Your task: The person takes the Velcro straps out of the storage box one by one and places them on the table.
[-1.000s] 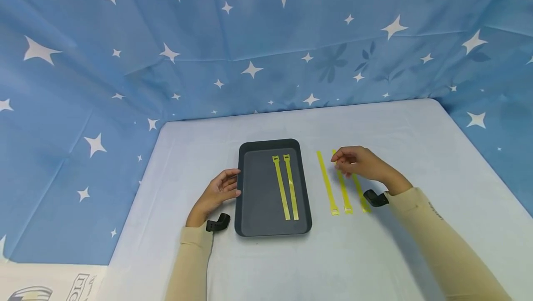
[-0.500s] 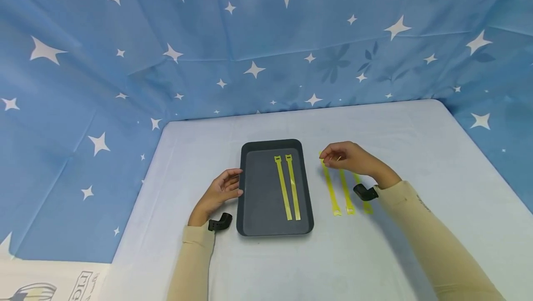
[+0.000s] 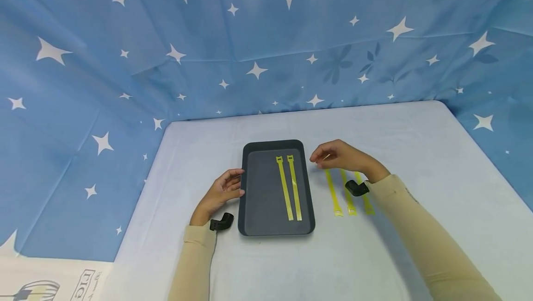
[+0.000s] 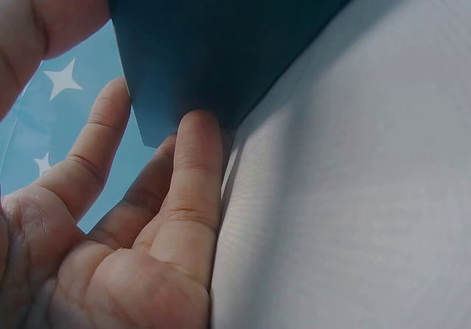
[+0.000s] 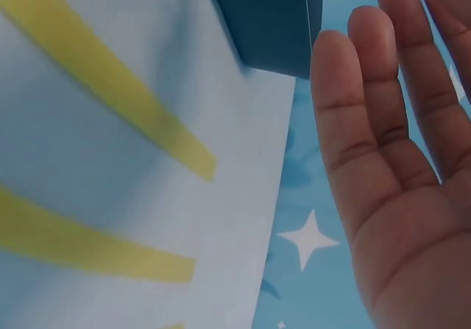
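A dark grey rectangular tray [image 3: 260, 194] lies on the table with two yellow slotted straps [image 3: 285, 192] side by side in its right half. My left hand [image 3: 218, 194] rests at the tray's left side. In the left wrist view, its extended fingers [image 4: 197, 152] touch the tray's outer wall [image 4: 235, 34]. Just off the tray's upper right edge hovers my right hand [image 3: 343, 156], fingers loosely bent and holding nothing. It covers the upper ends of three more yellow straps [image 3: 334, 194] on the table. The right wrist view has these straps [image 5: 110, 79] lying flat, apart from the fingers.
A white cloth [image 3: 266, 268] covers the table. Behind it and at both sides hangs a blue curtain [image 3: 233, 51] with white stars. Printed cream fabric [image 3: 62, 278] shows at the lower left. Each wrist wears a small black camera [image 3: 222, 222].
My right hand has moved left, from over the middle strap on the table to near the tray's right edge. The left hand stays at the tray; the head view has shifted slightly.
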Motion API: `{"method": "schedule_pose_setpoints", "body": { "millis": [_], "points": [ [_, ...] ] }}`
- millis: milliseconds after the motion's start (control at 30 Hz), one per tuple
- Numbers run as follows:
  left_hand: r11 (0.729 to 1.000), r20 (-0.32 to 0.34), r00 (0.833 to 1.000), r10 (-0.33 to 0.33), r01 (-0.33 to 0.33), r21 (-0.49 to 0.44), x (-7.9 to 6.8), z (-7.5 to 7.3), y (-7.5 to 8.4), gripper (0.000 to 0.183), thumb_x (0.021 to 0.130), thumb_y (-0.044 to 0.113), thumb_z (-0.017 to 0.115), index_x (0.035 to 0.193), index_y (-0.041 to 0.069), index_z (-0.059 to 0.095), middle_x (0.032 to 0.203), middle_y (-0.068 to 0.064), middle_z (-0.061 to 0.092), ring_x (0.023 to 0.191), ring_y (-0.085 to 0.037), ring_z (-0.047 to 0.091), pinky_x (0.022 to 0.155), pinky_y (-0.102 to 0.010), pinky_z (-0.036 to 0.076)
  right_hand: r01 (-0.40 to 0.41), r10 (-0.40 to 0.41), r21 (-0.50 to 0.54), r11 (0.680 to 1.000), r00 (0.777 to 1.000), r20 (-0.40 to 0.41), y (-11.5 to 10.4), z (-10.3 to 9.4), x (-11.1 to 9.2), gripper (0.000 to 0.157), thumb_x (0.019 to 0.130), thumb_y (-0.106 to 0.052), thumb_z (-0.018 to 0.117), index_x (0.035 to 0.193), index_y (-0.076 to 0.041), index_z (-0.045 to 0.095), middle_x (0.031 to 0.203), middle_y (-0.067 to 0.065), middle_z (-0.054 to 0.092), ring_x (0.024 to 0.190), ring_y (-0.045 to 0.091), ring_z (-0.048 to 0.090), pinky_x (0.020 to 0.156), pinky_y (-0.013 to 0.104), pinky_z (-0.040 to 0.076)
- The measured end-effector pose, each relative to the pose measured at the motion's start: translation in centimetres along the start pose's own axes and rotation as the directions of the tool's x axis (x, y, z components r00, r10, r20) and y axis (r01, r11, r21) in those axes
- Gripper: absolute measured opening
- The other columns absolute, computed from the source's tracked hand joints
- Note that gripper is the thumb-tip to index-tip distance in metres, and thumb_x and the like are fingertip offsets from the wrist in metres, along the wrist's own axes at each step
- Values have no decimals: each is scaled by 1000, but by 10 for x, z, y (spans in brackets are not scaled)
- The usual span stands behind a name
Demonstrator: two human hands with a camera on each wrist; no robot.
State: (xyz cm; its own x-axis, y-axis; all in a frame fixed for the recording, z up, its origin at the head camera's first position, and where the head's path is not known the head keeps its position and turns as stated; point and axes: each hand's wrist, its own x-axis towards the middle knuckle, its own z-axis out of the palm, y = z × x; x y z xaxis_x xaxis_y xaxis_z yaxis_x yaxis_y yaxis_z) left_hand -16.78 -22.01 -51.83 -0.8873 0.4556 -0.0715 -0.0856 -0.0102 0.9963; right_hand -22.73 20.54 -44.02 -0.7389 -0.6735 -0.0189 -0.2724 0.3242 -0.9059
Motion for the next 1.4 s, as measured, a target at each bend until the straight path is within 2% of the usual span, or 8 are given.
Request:
{"method": "schedule_pose_setpoints", "body": {
  "millis": [167,300,433,567,733,967,1133,1400],
  "points": [
    [1000,-4,1000,-7,7,-5,-1,-1,1,71,96,-10,69,159,-12,36,163,-36,38,142,-31,53,104,-24,55,10,-11,26,1000,998,63,-1,1,10,23,98,7,73,120,14,72,124,30,71,113,48,67,95,31,61],
    [1000,-8,1000,-9,9,-1,-2,0,2,71,97,-9,69,159,-11,36,163,-35,38,143,-32,53,103,-24,55,38,-41,32,999,994,106,0,2,19,26,97,5,75,120,16,71,124,34,69,113,47,68,97,32,60],
    [1000,-3,1000,-12,12,-3,-1,0,1,70,97,-8,69,160,-11,36,164,-34,37,147,-40,48,104,-25,55,40,-44,31,999,989,141,-1,4,26,28,96,3,76,120,17,70,124,35,68,113,43,69,97,34,60],
    [1000,-5,1000,-16,15,-8,-1,0,-1,71,97,-7,69,160,-10,37,164,-34,37,149,-45,45,104,-25,55,59,-65,36,998,982,177,-1,6,34,28,96,4,76,119,17,70,123,36,68,112,47,68,98,38,61],
    [1000,-7,1000,-12,12,-4,0,-1,-1,71,97,-8,69,160,-11,37,164,-34,38,148,-43,47,104,-25,56,78,-83,31,996,972,220,0,9,48,26,95,8,75,119,17,70,124,33,69,116,53,66,97,37,61],
    [1000,-6,1000,-12,12,2,-1,-2,-1,70,97,-7,70,160,-10,38,161,-34,41,145,-40,50,103,-25,56,93,-93,16,996,945,312,-2,12,66,25,95,11,75,119,17,71,125,32,70,116,50,68,95,36,62],
    [1000,-3,1000,-6,6,12,0,-3,-2,70,98,-6,71,160,-11,38,161,-35,41,145,-39,51,105,-25,55,57,-58,15,998,926,373,-7,15,76,27,94,13,74,120,17,71,126,34,69,118,52,67,94,35,62],
    [1000,3,1000,15,-15,15,0,-3,-1,70,98,-6,72,159,-13,37,161,-38,39,146,-41,49,106,-24,55,68,-52,-25,997,908,416,-7,20,92,26,92,17,74,118,14,73,121,28,73,114,48,69,94,35,62]
  ]
}}
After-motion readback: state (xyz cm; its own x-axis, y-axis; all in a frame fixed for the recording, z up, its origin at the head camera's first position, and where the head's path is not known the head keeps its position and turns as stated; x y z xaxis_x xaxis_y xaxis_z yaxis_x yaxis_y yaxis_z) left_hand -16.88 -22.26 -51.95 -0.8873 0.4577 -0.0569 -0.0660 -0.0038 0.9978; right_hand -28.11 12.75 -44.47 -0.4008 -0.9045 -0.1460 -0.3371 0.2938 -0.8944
